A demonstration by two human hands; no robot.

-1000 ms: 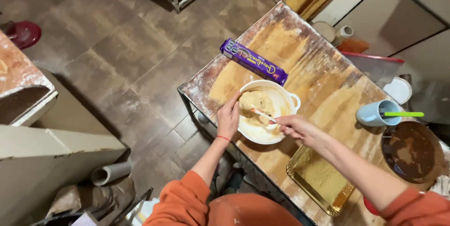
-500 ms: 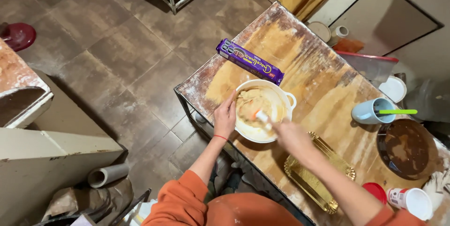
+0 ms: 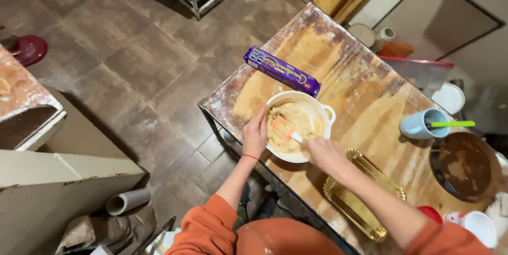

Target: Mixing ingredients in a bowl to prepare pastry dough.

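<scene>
I look down on a white mixing bowl (image 3: 296,125) of pale yellow batter, standing near the front edge of a flour-dusted wooden worktop (image 3: 365,101). Since a second ago my right hand (image 3: 325,154) has drawn back from beside the bowl's handle to its near rim, so the white spatula (image 3: 294,137) now digs into the batter on my side of the bowl. I judge the stirring is going round in circles and the batter is not yet smooth, as it looks lumpy.

My left hand (image 3: 255,134) lies flat against the bowl's left wall, fingers spread and pressed on it, steadying it; it has not shifted. My right hand's grip is closed round the spatula handle, wrist bent down, forearm reaching in from the lower right in an orange sleeve.

Behind the bowl lies a purple biscuit packet (image 3: 281,71). Just right of my right forearm, nearer me than the bowl, sits a gold foil tray (image 3: 360,194). Well to the bowl's right stand a pale blue cup (image 3: 418,124) with a green-handled tool in it and a dark round pan (image 3: 464,165).
</scene>
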